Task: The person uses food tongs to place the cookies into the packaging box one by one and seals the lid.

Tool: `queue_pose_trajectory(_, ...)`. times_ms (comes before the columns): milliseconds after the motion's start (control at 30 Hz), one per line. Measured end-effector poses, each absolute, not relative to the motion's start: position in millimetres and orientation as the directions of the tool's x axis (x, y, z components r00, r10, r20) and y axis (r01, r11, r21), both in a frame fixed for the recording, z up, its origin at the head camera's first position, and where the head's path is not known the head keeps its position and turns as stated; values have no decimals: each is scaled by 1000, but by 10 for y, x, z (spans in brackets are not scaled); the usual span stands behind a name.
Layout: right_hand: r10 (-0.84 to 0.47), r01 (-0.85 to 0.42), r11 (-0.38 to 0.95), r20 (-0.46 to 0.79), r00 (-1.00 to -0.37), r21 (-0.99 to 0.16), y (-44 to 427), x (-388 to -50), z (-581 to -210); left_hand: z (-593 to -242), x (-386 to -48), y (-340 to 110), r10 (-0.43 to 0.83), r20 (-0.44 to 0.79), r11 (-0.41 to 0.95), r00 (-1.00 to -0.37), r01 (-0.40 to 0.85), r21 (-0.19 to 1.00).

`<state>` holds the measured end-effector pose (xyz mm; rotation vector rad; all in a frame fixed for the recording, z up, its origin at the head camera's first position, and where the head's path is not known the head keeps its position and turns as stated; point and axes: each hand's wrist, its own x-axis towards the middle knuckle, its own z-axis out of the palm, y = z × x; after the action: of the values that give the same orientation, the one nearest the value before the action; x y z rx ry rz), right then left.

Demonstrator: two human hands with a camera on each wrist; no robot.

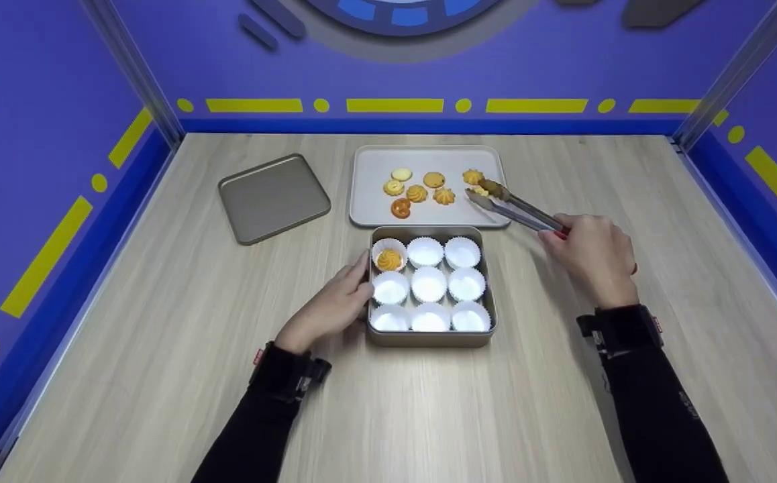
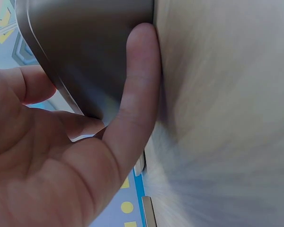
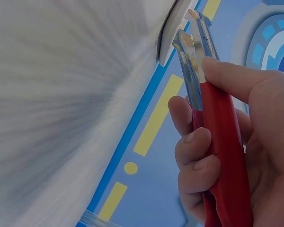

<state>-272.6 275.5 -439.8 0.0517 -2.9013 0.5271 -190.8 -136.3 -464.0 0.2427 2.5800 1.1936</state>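
Observation:
My left hand (image 1: pixel 331 302) rests against the left side of a metal tin (image 1: pixel 429 340). In the left wrist view, one finger (image 2: pixel 141 80) lies nearly straight along the tin's outer wall (image 2: pixel 90 47), with other digits near the rim. White paper cups (image 1: pixel 429 285) in rows of three fill the tin; the back-left one holds a swirled cookie (image 1: pixel 389 259). My right hand (image 1: pixel 593 255) grips red-handled metal tongs (image 3: pixel 222 142). Their parted tips reach over the right part of a pale tray (image 1: pixel 368 157), around a small cookie (image 1: pixel 480 191) they partly hide. Contact cannot be told.
Several cookies lie on the tray, among them a pretzel-shaped one (image 1: pixel 400 208), a round chip-dotted one (image 1: pixel 434 179) and a star-shaped one (image 1: pixel 473 176). A flat metal lid (image 1: pixel 274 198) lies at the back left. Blue panels (image 1: pixel 395 80) enclose the wooden table (image 1: pixel 160 335).

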Motion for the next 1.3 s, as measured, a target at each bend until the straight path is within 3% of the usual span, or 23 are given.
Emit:
queue_pose_trajectory(667,-7,-87,933,223,-975,-350,2784,-2702,-4317,-4650,-1905,-1365,269,-177,640,-947,39,767)
queue_pose_trajectory(1067,-304,-349,842,172,-937,-411,2823,-2532,-3881,-4651,-1911,-1360,261,-177,645,-949,35,763)
queue_pose_trajectory(1300,-425,-418,809,82,-902,-414,2758,-2476,-3826,-4636,-1900,-1356,255,-180,646,-950,29,763)
